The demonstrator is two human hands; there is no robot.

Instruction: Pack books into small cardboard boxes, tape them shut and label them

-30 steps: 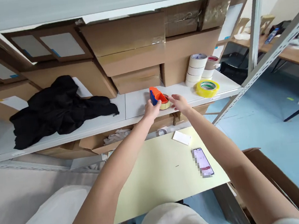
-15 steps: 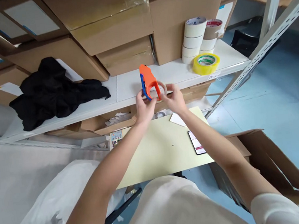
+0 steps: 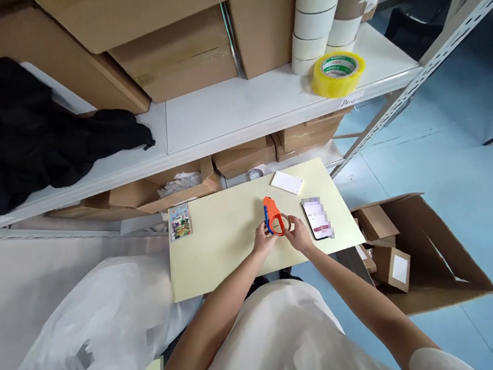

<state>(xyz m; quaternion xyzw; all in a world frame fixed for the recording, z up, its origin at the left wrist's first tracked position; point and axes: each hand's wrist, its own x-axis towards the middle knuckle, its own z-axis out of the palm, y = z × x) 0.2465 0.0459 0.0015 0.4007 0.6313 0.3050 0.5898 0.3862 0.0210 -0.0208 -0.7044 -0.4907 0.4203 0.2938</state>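
An orange and blue tape dispenser (image 3: 271,213) with a roll of clear tape in it stands on the pale yellow table (image 3: 226,241). My left hand (image 3: 263,240) grips it from the left side. My right hand (image 3: 299,235) holds it from the right, fingers on the tape roll. Just right of my right hand lies a phone (image 3: 317,218), face up. A small white card (image 3: 287,181) lies at the table's far edge, beyond the dispenser.
A white shelf (image 3: 238,111) carries cardboard boxes (image 3: 178,56), a yellow tape roll (image 3: 337,72), stacked tape rolls (image 3: 312,17) and black cloth (image 3: 27,138). An open carton (image 3: 419,254) sits on the blue floor at right. A clear plastic bag (image 3: 94,333) lies at left. A small colourful booklet (image 3: 180,221) lies on the table.
Both hands brought the tape dispenser down from the shelf edge onto the yellow table, toward me. The view tilted down with it.
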